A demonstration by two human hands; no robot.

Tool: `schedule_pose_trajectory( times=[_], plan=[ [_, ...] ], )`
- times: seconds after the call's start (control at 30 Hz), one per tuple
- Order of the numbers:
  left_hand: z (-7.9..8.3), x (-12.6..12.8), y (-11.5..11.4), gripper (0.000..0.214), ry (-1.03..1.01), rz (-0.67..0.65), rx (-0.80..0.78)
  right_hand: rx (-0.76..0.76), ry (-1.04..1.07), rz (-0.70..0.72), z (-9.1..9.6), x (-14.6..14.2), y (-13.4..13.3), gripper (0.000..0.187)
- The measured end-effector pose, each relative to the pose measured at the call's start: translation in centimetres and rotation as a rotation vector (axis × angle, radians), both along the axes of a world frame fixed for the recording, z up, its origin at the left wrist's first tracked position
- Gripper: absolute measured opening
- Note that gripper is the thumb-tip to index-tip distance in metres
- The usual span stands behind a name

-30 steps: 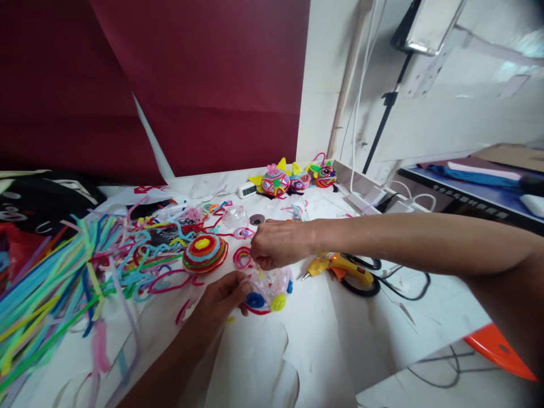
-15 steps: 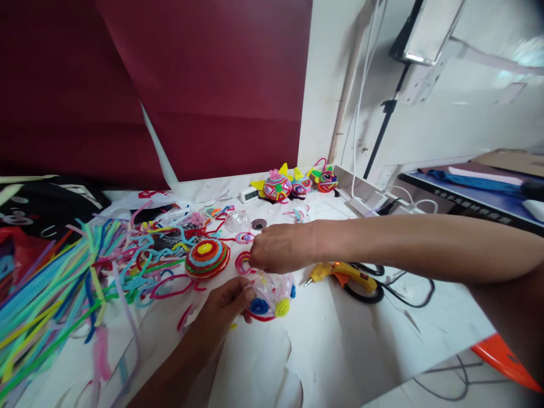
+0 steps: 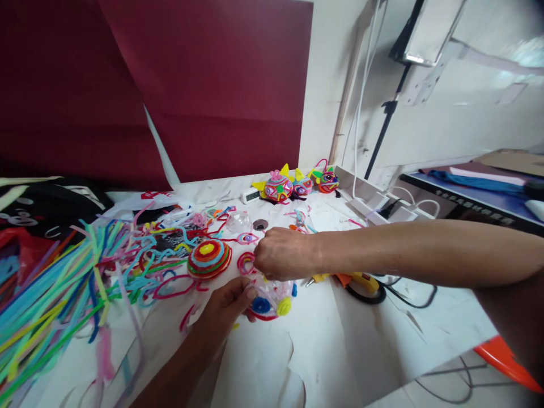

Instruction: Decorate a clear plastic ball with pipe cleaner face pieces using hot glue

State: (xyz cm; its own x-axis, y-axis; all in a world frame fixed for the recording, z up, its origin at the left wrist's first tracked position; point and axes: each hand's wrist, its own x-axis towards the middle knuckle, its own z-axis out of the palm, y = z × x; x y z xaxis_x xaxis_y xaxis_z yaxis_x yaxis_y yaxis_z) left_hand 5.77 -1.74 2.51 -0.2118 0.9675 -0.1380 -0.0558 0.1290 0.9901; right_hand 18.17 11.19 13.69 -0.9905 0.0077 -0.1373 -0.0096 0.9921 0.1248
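Observation:
My left hand (image 3: 225, 309) grips the left side of a clear plastic dome (image 3: 272, 297) decorated with blue, yellow and red pipe-cleaner spirals, resting on the white table (image 3: 323, 351). My right hand (image 3: 283, 255) sits on top of the dome with its fingers curled down and pressed together; what they pinch is hidden. A pink pipe-cleaner spiral (image 3: 245, 262) lies just left of the right hand. A finished striped dome (image 3: 209, 258) in red, blue, green and yellow sits farther left.
A heap of loose coloured pipe cleaners (image 3: 63, 283) covers the left of the table. A yellow glue gun (image 3: 355, 279) with a black cord lies behind my right forearm. Three finished spiky ornaments (image 3: 293, 184) stand at the back by the wall, beside a small white timer (image 3: 250, 195).
My right hand has shifted slightly down onto the clear dome, and its forearm now hides more of the glue gun. The left hand keeps its hold.

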Motion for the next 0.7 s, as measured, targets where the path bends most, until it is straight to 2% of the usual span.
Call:
schedule_pose_trajectory(
  times=[0.27, 0.4, 0.47, 0.57, 0.7],
  plan=[
    [0.3, -0.2, 0.1, 0.035, 0.011, -0.038, 0.006, -0.016, 0.075, -0.024, -0.8, 0.8, 0.6, 0.016],
    [0.2, -0.4, 0.0, 0.036, 0.010, -0.059, -0.004, -0.052, 0.187, -0.043, -1.3, 1.0, 1.4, 0.015],
    [0.2, -0.5, 0.0, 0.036, 0.011, -0.070, -0.005, -0.143, 0.285, -0.031, -1.4, 1.3, 2.2, 0.015],
    [0.2, -0.5, 0.1, 0.036, 0.018, -0.078, -0.004, -0.364, 0.411, -0.035, -1.5, 2.1, 3.2, 0.014],
    [0.2, -0.3, 0.0, 0.036, 0.028, -0.056, -0.007, -0.607, 0.425, -0.163, -1.7, 3.3, 4.0, 0.014]
  ],
)
